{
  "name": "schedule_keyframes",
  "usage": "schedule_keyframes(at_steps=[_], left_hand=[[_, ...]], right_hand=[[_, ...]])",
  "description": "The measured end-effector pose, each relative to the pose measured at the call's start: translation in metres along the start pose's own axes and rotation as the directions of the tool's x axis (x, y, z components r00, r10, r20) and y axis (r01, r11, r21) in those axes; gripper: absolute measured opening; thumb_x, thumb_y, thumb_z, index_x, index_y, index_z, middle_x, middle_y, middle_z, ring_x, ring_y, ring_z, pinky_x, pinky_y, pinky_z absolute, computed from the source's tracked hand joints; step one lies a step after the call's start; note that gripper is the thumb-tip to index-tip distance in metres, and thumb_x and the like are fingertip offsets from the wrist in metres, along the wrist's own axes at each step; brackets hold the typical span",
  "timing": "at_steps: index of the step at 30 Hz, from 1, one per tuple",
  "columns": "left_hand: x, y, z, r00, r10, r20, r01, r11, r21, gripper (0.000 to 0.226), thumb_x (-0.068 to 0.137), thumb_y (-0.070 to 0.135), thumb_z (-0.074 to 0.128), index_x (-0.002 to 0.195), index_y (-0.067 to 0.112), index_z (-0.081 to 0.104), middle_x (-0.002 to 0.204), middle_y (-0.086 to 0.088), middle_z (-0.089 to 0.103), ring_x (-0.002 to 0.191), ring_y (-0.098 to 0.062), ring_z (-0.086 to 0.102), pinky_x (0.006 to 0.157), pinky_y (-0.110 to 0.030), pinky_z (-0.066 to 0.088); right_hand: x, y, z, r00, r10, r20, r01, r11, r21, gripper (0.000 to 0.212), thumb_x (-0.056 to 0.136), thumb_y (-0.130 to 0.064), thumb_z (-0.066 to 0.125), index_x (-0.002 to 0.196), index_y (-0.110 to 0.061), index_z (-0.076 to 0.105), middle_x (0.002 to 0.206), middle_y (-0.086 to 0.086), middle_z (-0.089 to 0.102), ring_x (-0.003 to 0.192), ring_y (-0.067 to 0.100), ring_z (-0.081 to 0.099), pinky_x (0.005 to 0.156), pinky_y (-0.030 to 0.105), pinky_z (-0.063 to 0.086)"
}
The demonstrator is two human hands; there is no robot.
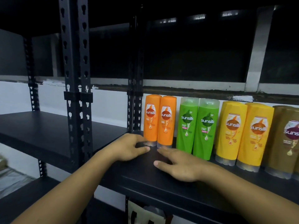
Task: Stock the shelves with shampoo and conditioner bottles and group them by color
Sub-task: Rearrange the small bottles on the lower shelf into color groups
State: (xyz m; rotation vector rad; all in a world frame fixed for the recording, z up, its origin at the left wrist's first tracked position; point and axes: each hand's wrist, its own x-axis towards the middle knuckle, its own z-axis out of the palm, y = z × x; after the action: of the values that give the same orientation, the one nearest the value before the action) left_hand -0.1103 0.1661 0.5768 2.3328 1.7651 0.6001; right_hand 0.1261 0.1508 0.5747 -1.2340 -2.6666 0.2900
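Left hand (129, 147) lay low on shelf (145, 180), fingers loosely spread, tips at orange pair's (159, 119) caps, contact blurred. Right hand (179, 167) likewise, fingers straight, apart, gripping nothing. Rightward stood green pair (196, 125), yellow pair (244, 133), brown bottle (286, 139). Grouping by colour looked largely done; orange pair probably needed only squaring up

You are facing a shelf (161, 188) whose board is showing a smooth, matt black surface, while its metal posts (76, 78) are wearing dull dark paint. The orange bottles (166, 120), green bottles (187, 123), yellow bottles (231, 130) and brown bottle (286, 143) are gleaming as glossy plastic, their caps (164, 145) looking like clear plastic.
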Motion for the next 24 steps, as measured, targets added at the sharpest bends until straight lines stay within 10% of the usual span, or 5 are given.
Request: schedule_keyframes(at_steps=[8,14,24], left_hand=[[0.059,0.041,-0.091,0.871,0.081,-0.485,-0.071,0.997,0.041,0.055,0.092,0.042,0.073,0.141,0.024,0.055,0.133,0.0,0.061,0.116,-0.018,0.059,0.09,-0.034,0.052],[0.107,0.052,-0.114,0.971,0.063,-0.23,-0.025,0.986,0.164,0.071,0.081,0.039,0.084,0.141,0.031,0.047,0.125,0.001,0.05,0.106,-0.021,0.055,0.076,-0.033,0.05],[0.117,0.048,-0.12,0.968,0.137,-0.212,-0.11,0.985,0.133,0.054,0.088,0.028,0.079,0.136,0.025,0.055,0.129,-0.002,0.062,0.103,-0.019,0.061,0.077,-0.03,0.053]], right_hand=[[0.038,-0.014,-0.127,0.903,-0.143,-0.406,-0.016,0.932,-0.363,0.061,0.095,-0.051,0.059,0.147,-0.022,0.047,0.145,-0.001,0.054,0.131,0.018,0.052,0.104,0.034,0.045],[0.083,-0.024,-0.164,0.94,-0.033,-0.341,-0.15,0.855,-0.497,0.061,0.089,-0.044,0.071,0.141,-0.02,0.052,0.131,0.003,0.062,0.115,0.023,0.061,0.09,0.037,0.054],[0.124,-0.033,-0.172,0.967,0.123,-0.223,-0.228,0.806,-0.546,0.059,0.082,-0.037,0.08,0.135,-0.022,0.058,0.118,0.002,0.066,0.099,0.022,0.066,0.082,0.034,0.057]])
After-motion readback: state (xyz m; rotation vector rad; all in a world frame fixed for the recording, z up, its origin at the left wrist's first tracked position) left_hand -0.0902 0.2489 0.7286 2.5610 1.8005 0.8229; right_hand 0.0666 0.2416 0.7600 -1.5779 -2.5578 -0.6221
